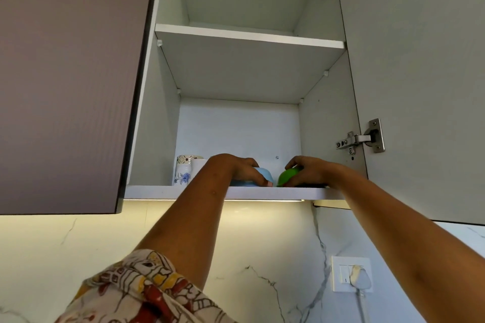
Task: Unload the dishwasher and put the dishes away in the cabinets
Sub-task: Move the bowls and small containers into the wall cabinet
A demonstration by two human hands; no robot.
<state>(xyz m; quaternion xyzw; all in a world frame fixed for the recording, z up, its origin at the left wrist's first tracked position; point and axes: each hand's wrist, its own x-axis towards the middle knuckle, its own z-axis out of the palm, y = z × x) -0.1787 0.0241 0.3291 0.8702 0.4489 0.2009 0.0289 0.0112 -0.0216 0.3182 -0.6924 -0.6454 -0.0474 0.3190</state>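
Blue bowl [264,175] and green bowl [288,175] are both down at the bottom shelf [170,191] of the open cabinet. They're near its front edge around the middle, just beside each other. Viewed from below, so I can't tell if they're fully resting on it. Left hand [237,168] is draped over the blue one, fingers curled round it and thumb down at the front. Right hand [311,170] grips the green one much the same way, fingers curved over the top. A few mugs [185,173] sit by the shelf's left side, one with a blue flower print. Cabinet door [420,73] hangs open on the right.
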